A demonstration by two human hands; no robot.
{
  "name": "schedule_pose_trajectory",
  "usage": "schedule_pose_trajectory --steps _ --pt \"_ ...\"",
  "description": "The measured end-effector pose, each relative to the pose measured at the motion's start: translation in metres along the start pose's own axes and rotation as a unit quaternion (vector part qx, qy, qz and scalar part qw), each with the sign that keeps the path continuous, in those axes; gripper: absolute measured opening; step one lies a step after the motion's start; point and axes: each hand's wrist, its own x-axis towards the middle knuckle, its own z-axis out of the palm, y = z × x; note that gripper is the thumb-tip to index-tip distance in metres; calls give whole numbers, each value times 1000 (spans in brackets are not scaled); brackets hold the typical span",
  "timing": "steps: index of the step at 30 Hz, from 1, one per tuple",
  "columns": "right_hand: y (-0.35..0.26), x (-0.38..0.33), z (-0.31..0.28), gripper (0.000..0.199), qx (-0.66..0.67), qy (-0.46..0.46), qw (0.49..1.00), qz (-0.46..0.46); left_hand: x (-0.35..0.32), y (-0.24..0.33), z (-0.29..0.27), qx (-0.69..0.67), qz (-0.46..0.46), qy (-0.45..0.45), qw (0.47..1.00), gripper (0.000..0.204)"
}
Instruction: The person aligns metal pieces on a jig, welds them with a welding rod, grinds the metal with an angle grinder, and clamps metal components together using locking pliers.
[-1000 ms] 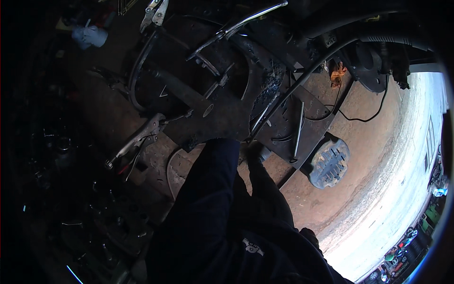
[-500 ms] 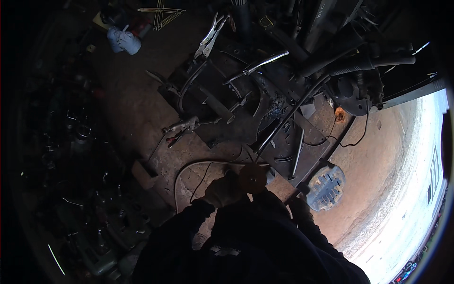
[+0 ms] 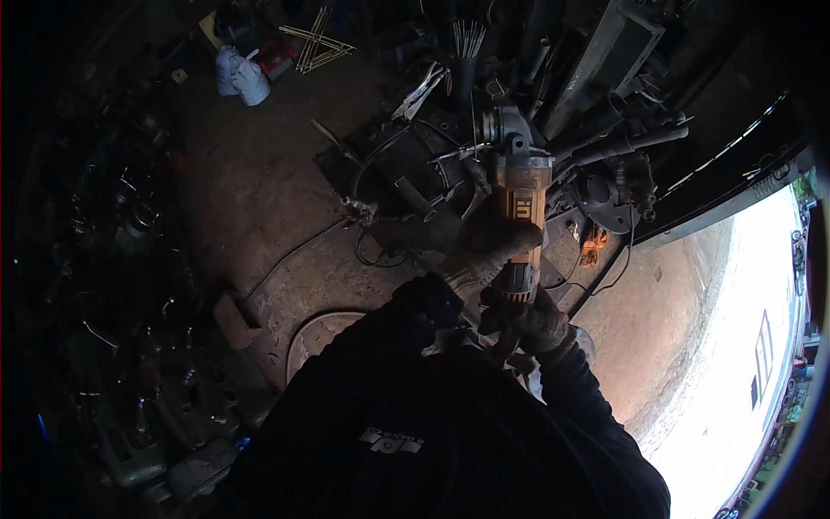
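An orange and grey angle grinder is held upright in front of me, its metal head pointing away and its disc seen edge-on on the left. My left hand, gloved, wraps round the middle of its body, with the thumb across the orange casing. Lower down, my gloved right hand is closed about the rear end of the grinder; some of its fingers are in shadow. Beyond the grinder lie dark steel pieces, among them a short metal tube and a pair of locking pliers.
A cable and a curved hose or strip lie to the left. Yellow rods and a whitish bag are at the far left. A holder of thin rods stands at the back. An orange object sits right.
The grinder has come up and away from my body, turning from disc-facing to edge-on. Both hands moved with it, and the right hand is now on its rear end. My view has shifted.
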Motion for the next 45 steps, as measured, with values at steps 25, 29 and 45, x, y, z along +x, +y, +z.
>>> schedule_pose_trajectory --steps 25,29,45 --pt "-91 105 -41 84 -567 121 814 29 89 -25 -3 -128 91 244 957 37" --pt "-110 121 -38 84 -644 128 749 84 94 -10 -24 -125 -15 202 971 41" --pt "-113 143 -25 77 -581 159 787 137 109 -20 -38 -128 33 234 963 42"
